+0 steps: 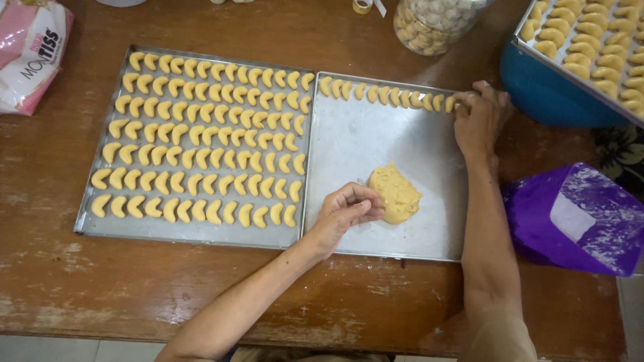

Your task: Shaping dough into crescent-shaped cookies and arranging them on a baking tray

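Two metal baking trays lie side by side on a wooden table. The left tray (201, 231) is filled with rows of crescent-shaped dough pieces (201, 137). The right tray (362, 144) carries one row of crescents (382, 94) along its far edge and a lump of yellow dough (397, 193) near its middle. My left hand (345, 211) is curled against the near left side of the dough lump, fingers pinching at it. My right hand (479, 117) rests at the tray's far right corner, fingertips on the last crescent of the row.
A pink-and-white packet (30, 53) lies at the far left. A clear jar of pale round pieces (436, 23) stands at the back. A blue tub (550, 94) holds another tray of crescents (594, 37). A purple floured container (580, 218) sits at the right.
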